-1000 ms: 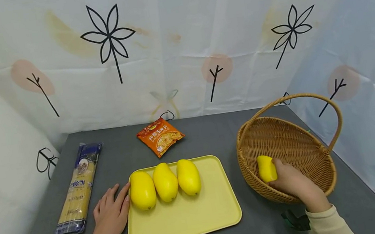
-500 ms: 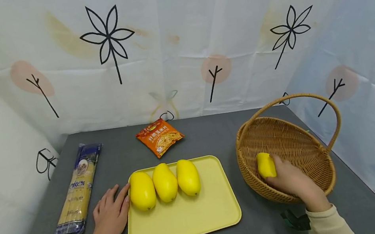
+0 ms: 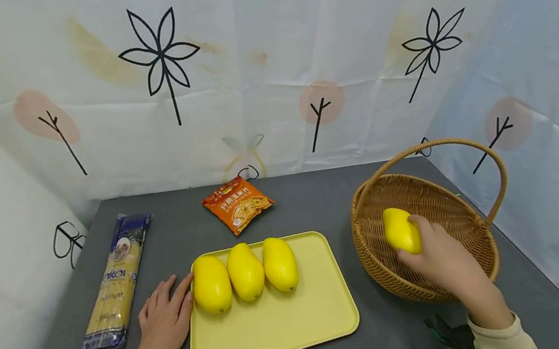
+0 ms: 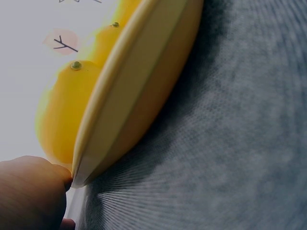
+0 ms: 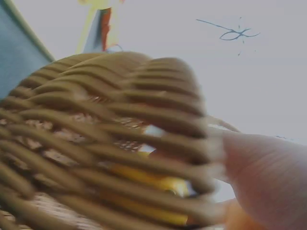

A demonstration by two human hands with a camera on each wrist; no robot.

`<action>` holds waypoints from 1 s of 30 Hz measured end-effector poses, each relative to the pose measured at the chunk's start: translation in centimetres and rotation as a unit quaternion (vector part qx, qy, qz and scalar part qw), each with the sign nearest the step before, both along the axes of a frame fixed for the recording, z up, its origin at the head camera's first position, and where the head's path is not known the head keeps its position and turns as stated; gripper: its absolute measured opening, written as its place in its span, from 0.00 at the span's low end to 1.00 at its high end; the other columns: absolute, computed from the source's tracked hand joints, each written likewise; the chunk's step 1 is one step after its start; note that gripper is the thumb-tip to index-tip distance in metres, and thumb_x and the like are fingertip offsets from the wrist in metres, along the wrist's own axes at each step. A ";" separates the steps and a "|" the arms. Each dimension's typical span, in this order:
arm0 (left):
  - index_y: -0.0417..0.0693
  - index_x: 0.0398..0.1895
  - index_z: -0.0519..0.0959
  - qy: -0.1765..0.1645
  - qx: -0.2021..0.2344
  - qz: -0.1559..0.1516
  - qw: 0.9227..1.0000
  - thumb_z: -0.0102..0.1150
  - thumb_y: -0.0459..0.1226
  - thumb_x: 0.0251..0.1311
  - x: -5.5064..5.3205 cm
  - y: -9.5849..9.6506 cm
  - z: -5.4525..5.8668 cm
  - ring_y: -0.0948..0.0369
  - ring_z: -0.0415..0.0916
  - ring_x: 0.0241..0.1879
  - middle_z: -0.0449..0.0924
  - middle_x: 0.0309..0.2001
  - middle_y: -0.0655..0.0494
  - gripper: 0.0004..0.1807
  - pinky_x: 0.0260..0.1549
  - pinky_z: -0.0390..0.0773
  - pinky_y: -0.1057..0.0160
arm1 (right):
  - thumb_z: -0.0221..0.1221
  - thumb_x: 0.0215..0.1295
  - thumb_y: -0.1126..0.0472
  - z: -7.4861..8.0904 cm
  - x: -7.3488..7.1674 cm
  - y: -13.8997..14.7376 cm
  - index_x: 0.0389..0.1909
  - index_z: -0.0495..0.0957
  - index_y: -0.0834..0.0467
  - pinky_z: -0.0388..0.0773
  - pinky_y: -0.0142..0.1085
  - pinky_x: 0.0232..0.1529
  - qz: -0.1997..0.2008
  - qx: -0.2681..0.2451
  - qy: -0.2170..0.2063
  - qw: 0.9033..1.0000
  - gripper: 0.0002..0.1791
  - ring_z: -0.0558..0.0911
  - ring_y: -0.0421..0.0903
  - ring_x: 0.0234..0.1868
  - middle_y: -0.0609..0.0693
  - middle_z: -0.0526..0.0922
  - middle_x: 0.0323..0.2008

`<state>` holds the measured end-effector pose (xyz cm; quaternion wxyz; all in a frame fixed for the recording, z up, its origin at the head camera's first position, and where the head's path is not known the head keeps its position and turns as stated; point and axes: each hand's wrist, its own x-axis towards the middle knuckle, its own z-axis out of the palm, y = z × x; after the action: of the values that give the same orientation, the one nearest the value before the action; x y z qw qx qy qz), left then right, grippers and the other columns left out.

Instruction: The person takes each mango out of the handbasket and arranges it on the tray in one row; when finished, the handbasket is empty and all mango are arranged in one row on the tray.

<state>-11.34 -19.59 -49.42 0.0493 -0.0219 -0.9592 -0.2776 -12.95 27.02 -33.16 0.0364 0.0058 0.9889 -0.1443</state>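
My right hand (image 3: 443, 256) grips a yellow mango (image 3: 401, 231) between thumb and fingers, inside the opening of a wicker basket (image 3: 368, 257). In the right wrist view the basket's woven wall (image 5: 96, 143) hides most of the mango, and part of the hand (image 5: 268, 177) shows beside it. My left hand (image 3: 167, 327) lies with extended fingers at the left edge of a yellow tray (image 3: 301, 329), its fingertips touching the rim. Three yellow mangoes stand in a row on the tray: a left one (image 3: 211, 284), a middle one (image 3: 246, 271) and a right one (image 3: 280, 264).
A long pack of spaghetti (image 3: 118, 283) lies left of my left hand. Behind the tray is an orange snack packet (image 3: 238, 205). The basket's tall handle (image 3: 498, 167) arches over its opening. A printed cloth (image 3: 265, 69) walls off the grey table's back and sides.
My right hand has raised the mango from lower in the basket, so more of the fruit shows. The left hand and the tray with its mangoes have stayed put.
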 end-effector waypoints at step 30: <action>0.53 0.72 0.62 -0.005 0.004 -0.001 1.000 0.35 0.49 0.75 0.1 0.0 0.2 0.34 0.45 0.68 0.53 0.70 0.35 0.26 0.58 0.42 0.30 | 0.67 0.56 0.54 2.2 4.5 -7.2 0.67 0.61 0.64 0.77 0.52 0.47 0.090 -0.075 0.165 0.979 0.41 0.77 0.55 0.50 0.61 0.71 0.58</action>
<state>-11.26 -19.57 -49.24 0.0444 -0.0209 -0.9582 -0.2818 -8.42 19.84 -30.99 -0.1144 -0.1094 0.9642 -0.2128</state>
